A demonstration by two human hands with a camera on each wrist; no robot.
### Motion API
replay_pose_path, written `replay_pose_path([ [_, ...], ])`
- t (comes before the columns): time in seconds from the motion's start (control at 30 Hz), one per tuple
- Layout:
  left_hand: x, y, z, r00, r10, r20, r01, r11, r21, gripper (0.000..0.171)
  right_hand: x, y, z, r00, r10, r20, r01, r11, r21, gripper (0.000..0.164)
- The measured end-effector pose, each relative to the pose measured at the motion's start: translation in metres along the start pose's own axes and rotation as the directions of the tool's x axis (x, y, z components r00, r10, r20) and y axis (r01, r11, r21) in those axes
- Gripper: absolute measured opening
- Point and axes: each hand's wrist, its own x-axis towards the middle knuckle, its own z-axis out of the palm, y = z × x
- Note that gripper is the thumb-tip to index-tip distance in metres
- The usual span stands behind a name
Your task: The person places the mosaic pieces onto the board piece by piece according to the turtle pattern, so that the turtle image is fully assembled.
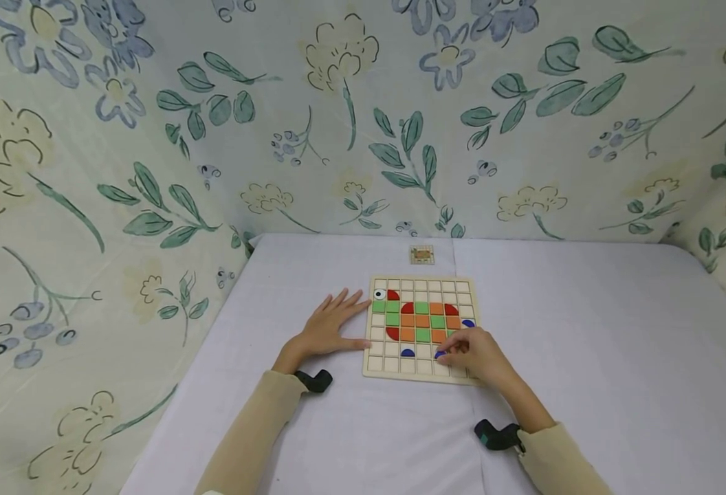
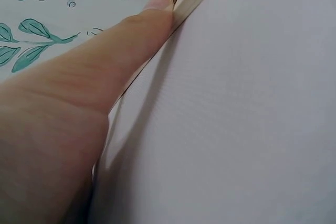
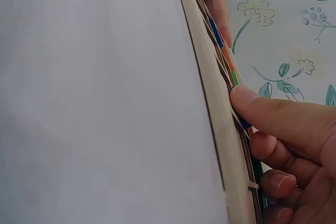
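A light wooden grid board (image 1: pixel 394 370) lies on the white-covered table. Orange and green squares with rounded red corner tiles fill its middle rows, and a round eye tile (image 1: pixel 379 294) sits at the upper left. My left hand (image 1: pixel 326 328) is spread out, its fingers and thumb reaching to the board's left edge. Over the lower right cells, my right hand (image 1: pixel 479 356) pinches a blue half-round tile (image 1: pixel 440 355) between thumb and fingers. Two more blue tiles show: one in a lower cell (image 1: pixel 408 353), another at the right side (image 1: pixel 468 323), beside the right hand.
A small picture card (image 1: pixel 421 255) lies behind the board, near the back of the table (image 1: pixel 586 309). Floral fabric (image 1: pixel 412 179) hangs behind and along the sides. Each wrist wears a black camera mount (image 1: pixel 315 380).
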Motion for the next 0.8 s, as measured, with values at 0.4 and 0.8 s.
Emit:
replay_pose_path([
  [0.4, 0.0, 0.003, -0.001, 1.0, -0.003, -0.005, 0.003, 1.0, -0.004, 0.094, 0.002, -0.002, 0.0, 1.0, 0.0, 0.018, -0.001, 1.0, 0.012, 0.01],
  [0.8, 0.003, 0.001, 0.0, 1.0, -0.011, 0.027, 0.012, 1.0, -0.005, 0.095, 0.003, -0.002, -0.023, 0.995, 0.018, -0.1, -0.013, 0.999, 0.05, 0.022],
])
